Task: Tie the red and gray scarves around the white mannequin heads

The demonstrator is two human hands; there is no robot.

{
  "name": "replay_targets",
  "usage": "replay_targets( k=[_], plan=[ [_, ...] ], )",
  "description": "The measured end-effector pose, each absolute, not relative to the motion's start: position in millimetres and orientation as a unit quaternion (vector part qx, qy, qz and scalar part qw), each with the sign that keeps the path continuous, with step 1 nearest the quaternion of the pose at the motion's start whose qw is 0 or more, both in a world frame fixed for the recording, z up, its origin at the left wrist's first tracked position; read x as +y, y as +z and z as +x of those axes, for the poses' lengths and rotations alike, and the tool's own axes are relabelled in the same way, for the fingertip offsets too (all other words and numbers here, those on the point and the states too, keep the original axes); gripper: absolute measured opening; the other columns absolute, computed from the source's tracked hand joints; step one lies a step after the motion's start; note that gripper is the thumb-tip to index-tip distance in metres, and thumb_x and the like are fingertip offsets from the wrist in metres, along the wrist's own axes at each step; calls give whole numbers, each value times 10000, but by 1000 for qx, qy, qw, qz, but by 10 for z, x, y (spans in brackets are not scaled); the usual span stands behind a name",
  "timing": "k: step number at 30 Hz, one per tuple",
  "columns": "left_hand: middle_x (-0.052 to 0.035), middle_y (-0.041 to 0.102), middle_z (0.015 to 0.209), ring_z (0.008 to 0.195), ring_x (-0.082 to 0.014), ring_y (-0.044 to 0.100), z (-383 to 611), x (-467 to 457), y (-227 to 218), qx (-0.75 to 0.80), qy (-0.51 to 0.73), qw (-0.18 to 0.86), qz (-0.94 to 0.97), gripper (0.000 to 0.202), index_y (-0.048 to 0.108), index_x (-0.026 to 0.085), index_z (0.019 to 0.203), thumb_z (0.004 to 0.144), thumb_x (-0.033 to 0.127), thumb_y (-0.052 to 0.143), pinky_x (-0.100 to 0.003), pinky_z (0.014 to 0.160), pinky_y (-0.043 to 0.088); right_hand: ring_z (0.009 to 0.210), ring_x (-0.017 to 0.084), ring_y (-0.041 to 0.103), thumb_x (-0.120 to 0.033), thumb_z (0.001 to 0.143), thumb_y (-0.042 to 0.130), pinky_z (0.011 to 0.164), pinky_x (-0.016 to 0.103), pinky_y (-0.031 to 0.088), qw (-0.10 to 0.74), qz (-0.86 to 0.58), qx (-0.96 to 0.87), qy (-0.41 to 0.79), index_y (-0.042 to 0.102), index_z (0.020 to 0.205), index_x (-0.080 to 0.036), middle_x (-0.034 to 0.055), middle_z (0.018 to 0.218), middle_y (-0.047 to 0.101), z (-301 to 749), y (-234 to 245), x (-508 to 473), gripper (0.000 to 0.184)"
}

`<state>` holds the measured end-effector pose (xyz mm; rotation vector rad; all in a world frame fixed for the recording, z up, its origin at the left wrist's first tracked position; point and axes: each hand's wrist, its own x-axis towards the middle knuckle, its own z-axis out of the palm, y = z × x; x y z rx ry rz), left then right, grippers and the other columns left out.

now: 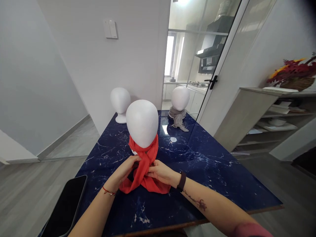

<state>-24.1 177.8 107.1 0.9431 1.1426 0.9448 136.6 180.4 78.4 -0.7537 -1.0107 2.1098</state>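
Observation:
A white foam mannequin head (142,123) stands near me on the dark blue marble table (209,177). A red scarf (145,164) is wrapped round its neck, with its ends hanging down onto the table. My left hand (127,167) is closed on the scarf's left side just below the knot. My right hand (161,172) pinches the scarf from the right at the same height. A black band sits on my right wrist and a red string on my left.
Two more white heads stand at the table's far end: a bare one (120,103) at the left and one with a grey scarf (179,102) at the right. A black phone (65,205) lies at the table's near left corner. Shelves (271,121) stand at the right.

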Motion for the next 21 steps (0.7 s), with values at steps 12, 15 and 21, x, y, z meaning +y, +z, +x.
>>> replay_targets(
  k=[12, 15, 21],
  plan=[
    [-23, 628, 620, 563, -111, 513, -201, 1769, 955, 465, 327, 611, 551, 276, 657, 114, 674, 722, 386, 650, -238, 585, 384, 428, 56, 429, -340, 830, 483, 443, 176, 363, 270, -282, -243, 888, 559, 786, -137, 12, 649, 609, 1427, 806, 1861, 221],
    [-25, 650, 683, 630, -127, 564, -216, 1789, 976, 469, 340, 610, 541, 160, 647, 117, 745, 673, 257, 674, -242, 631, 406, 402, 32, 364, -408, 797, 610, 393, 159, 245, 223, -346, -375, 831, 596, 885, -136, 10, 657, 604, 1488, 891, 1889, 286],
    [28, 616, 674, 560, -126, 598, -367, 1814, 998, 544, 340, 505, 578, 263, 484, 185, 815, 606, 122, 630, -209, 510, 385, 391, 23, 290, -521, 812, 562, 379, 176, 153, 252, -422, -443, 750, 606, 846, -144, -29, 579, 501, 1611, 925, 2024, 382]
  ],
)
